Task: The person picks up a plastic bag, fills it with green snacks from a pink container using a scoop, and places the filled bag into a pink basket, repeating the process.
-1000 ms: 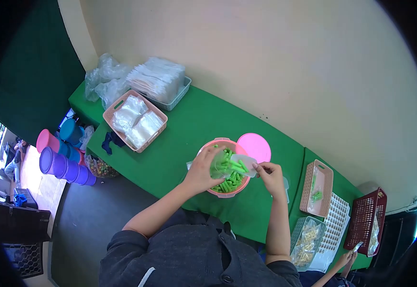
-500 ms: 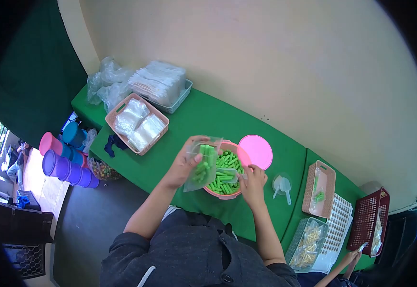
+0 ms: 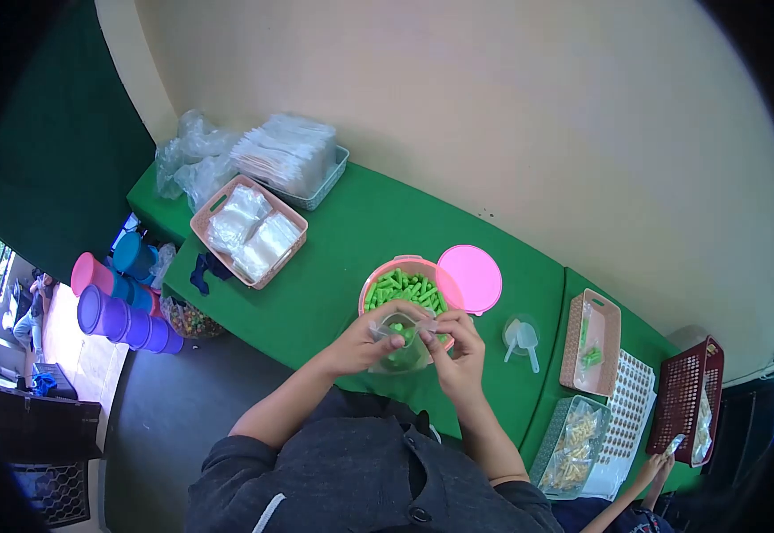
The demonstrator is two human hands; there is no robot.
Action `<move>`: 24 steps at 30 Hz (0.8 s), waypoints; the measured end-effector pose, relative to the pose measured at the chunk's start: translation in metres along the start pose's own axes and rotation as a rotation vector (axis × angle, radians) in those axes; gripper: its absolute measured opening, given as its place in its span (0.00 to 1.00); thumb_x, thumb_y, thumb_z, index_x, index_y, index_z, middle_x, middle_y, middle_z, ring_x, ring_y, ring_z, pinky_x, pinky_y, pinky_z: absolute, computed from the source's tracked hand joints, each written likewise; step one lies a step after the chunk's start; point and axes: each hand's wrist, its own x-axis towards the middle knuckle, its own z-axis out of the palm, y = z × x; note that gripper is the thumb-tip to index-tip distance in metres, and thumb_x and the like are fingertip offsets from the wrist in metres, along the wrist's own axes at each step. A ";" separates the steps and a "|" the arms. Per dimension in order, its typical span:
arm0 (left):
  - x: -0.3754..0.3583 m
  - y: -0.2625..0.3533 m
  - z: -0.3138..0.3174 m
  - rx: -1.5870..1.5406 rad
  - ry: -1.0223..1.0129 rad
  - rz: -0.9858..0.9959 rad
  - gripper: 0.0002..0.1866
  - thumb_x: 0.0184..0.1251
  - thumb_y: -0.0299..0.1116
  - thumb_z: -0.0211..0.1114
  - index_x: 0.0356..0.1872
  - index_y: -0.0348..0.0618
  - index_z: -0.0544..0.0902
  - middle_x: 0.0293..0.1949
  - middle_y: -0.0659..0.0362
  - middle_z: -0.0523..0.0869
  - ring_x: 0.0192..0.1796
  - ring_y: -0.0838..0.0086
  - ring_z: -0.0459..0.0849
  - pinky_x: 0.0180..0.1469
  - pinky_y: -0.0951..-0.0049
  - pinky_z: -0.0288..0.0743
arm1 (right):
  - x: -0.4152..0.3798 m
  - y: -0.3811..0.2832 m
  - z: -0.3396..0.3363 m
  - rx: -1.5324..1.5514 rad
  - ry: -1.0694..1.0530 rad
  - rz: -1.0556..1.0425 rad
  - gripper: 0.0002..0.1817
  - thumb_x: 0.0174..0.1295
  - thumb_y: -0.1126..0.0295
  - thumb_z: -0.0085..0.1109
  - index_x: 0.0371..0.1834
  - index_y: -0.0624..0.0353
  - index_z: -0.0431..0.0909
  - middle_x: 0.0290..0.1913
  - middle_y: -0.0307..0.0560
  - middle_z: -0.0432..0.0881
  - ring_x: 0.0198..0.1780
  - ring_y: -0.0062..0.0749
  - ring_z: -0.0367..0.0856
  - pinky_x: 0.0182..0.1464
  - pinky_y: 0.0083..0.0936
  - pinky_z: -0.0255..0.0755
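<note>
Clear plastic bag [image 3: 411, 360] is pinched near its mouth by left hand [image 3: 362, 346] and right hand [image 3: 460, 357], beside a tub [image 3: 412, 263] of green sticks [image 3: 407, 289] (mouth-handling, apparently); next calls for steady pressure.

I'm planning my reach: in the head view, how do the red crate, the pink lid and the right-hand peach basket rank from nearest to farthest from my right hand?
From your right hand:
1. Pink lid: just beyond it, toward the wall.
2. Peach basket: to its right.
3. Red crate: farther right, past the basket.
</note>
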 end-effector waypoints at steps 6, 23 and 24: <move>0.005 -0.010 0.005 0.171 0.358 0.000 0.13 0.68 0.33 0.66 0.48 0.36 0.81 0.44 0.57 0.85 0.51 0.76 0.82 0.57 0.72 0.75 | 0.003 0.001 -0.004 0.073 0.173 -0.001 0.05 0.62 0.79 0.63 0.34 0.67 0.76 0.38 0.43 0.73 0.38 0.25 0.71 0.42 0.22 0.66; -0.006 -0.006 0.024 0.181 0.404 -0.046 0.04 0.62 0.23 0.70 0.36 0.35 0.87 0.34 0.59 0.89 0.38 0.82 0.84 0.41 0.80 0.77 | -0.013 0.002 0.007 0.114 0.090 0.043 0.05 0.62 0.73 0.65 0.37 0.65 0.83 0.34 0.41 0.77 0.38 0.25 0.74 0.42 0.20 0.65; -0.006 -0.005 0.025 0.181 0.400 -0.047 0.04 0.62 0.23 0.70 0.36 0.35 0.87 0.34 0.59 0.89 0.38 0.82 0.84 0.41 0.80 0.77 | -0.014 0.003 0.005 0.081 0.091 0.035 0.06 0.62 0.73 0.65 0.36 0.65 0.82 0.34 0.42 0.77 0.38 0.26 0.74 0.41 0.21 0.65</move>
